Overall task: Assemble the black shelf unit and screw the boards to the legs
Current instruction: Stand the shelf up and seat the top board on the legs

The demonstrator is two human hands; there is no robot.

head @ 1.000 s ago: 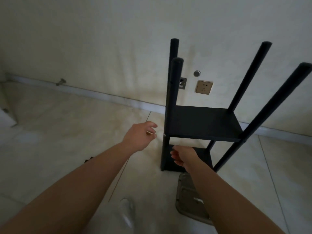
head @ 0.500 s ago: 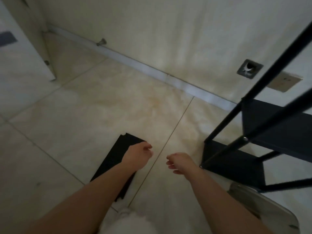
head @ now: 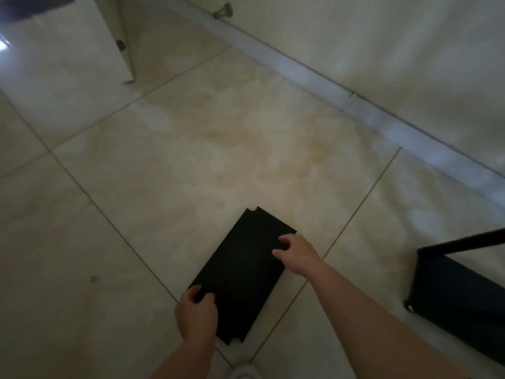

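Reaching down to the tiled floor [head: 191, 165], I have both hands on the loose black board [head: 240, 272], which lies flat across a grout line, skewed to the tiles. My left hand [head: 197, 314] sits at the near long edge, fingers curled over it with the thumb on the top face; it looks like a grip on the edge, though whether the fingertips are under the board I cannot tell. My right hand [head: 296, 254] is at the far long edge near one corner, fingers bent onto the surface and the thumb pointing back along the face, so it pinches or presses that edge. I take the board on opposite sides because it is wide and thin, and 2 spread holds should keep it level once it leaves the floor.

The corners I can see carry small rounded notches, which I judge are there to seat against the round legs. The partly built shelf unit [head: 459, 291] stands well apart to my right, with 1 black leg [head: 464, 242] showing above a fitted board. The skirting [head: 328, 77] runs along the wall behind. This board is not yet lifted, and I judge the step in hand is picking it up to carry it over to the legs.
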